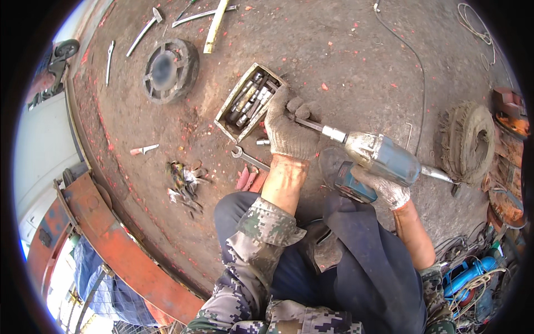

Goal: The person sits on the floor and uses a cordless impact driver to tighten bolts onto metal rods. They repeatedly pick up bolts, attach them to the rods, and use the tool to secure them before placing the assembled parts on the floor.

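Note:
My right hand (384, 186), in a pale work glove, is closed round the grip of a blue and grey cordless impact wrench (384, 156). The tool points left, with a shiny socket (335, 134) on its nose. A dark metal bar (309, 124) runs from that socket to my left hand (292, 127). My left hand, in a dirty knit glove, has its fingers curled round the bar's end. Just beside it, on the ground, sits an open box (236, 94) holding several sockets and extension bars (253, 99).
An open-end wrench (250, 158) and a loose socket (263, 142) lie by the box. Farther off are a black wheel (171, 70), a hammer (144, 32) and a knife (144, 150). Stacked worn tyres (467, 142) and a cable (420, 67) are at right; an orange beam (128, 250) at left.

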Demonstrator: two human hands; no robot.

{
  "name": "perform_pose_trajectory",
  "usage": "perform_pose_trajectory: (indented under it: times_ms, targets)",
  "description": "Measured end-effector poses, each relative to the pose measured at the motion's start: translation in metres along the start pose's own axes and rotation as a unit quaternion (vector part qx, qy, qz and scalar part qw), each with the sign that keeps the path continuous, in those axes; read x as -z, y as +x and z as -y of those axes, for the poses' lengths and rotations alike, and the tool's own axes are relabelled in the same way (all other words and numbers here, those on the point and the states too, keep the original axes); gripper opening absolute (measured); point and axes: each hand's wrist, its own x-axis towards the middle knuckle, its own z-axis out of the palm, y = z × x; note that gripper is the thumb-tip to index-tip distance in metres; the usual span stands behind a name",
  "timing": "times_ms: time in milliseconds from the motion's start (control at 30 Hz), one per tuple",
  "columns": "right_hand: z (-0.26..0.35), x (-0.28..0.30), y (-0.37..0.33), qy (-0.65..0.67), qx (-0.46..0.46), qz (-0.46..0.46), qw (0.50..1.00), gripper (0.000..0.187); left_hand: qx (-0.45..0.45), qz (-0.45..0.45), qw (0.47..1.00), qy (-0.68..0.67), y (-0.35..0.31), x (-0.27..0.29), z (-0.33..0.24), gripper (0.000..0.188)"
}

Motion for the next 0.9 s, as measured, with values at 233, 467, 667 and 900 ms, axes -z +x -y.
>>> perform_pose_trajectory:
  times_ms: [233,467,667,900]
  targets:
    - [0.008,0.009,-0.006,-0.089,-0.193,-0.033,0.977,0.046,0.04,0.055,0.996,-0.061,0.002,0.011,0.004,0.028]
    - [0.013,0.007,-0.01,-0.038,-0.158,-0.06,0.985,0.043,0.051,0.038,0.994,-0.088,0.006,0.006,0.0,0.03]
    - [0.015,0.015,-0.004,0.025,-0.152,-0.084,0.984,0.034,0.006,0.031,0.999,0.015,0.006,0.007,0.007,0.03]
    - [0.027,0.021,0.002,0.016,-0.16,-0.068,0.985,0.028,-0.001,0.018,0.989,0.148,0.0,0.008,0.013,0.036]
